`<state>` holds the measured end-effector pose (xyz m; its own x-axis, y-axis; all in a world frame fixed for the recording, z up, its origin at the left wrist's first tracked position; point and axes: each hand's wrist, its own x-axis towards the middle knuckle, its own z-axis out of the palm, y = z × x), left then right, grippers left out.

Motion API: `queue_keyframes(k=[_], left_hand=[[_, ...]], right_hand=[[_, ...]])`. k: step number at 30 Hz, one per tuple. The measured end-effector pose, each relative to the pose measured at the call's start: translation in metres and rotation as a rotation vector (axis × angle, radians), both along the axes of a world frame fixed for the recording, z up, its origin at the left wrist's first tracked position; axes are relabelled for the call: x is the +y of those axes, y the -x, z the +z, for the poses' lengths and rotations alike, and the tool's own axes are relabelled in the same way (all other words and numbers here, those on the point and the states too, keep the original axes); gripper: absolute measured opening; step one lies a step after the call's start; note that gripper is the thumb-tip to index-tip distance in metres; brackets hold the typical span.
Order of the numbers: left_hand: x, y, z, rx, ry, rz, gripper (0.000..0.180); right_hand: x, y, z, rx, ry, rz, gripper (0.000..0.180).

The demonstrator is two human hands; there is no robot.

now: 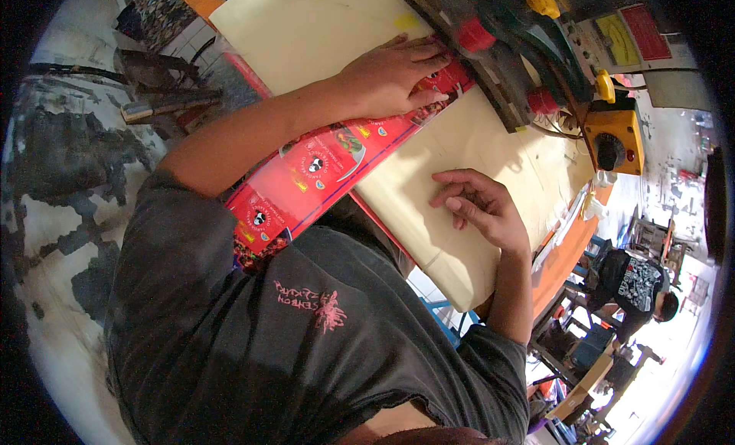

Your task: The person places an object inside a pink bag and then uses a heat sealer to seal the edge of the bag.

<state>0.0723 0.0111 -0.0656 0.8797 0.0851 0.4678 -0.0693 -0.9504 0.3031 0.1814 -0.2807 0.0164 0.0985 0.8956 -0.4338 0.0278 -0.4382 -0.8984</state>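
A long strip of printed red plastic film point(306, 177) runs slantwise from my lap over the cream table surface point(413, 208). Its far end reaches a dark metal bar point(490, 85) of a machine. My left hand point(398, 74) lies over that far end, palm down, fingers stretched toward the bar and thumb along the film's near edge. Nothing shows gripped in it. Above the cream surface, right of the film, my right hand point(482, 208) hovers with loosely bent fingers apart from the thumb and holds nothing.
Red knobs point(475, 35) and yellow levers point(542, 1) sit on the machine. An orange control box point(615, 137) with a black dial stands at its right. Beyond the table's orange edge point(563, 269), another person point(632, 284) bends among benches at far right.
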Motion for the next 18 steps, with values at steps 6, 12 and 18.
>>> queue_keyframes(k=[6,12,18], left_hand=[[0.002,-0.001,-0.004,-0.019,0.007,-0.004,0.069],[0.002,0.0,0.0,-0.025,0.025,-0.022,0.069],[0.001,-0.002,0.005,-0.013,0.016,-0.018,0.067]], right_hand=[[0.001,-0.002,-0.002,0.017,0.007,0.003,0.04],[0.0,-0.001,0.0,0.025,0.028,-0.01,0.041],[-0.001,-0.002,-0.002,0.027,0.007,-0.008,0.04]])
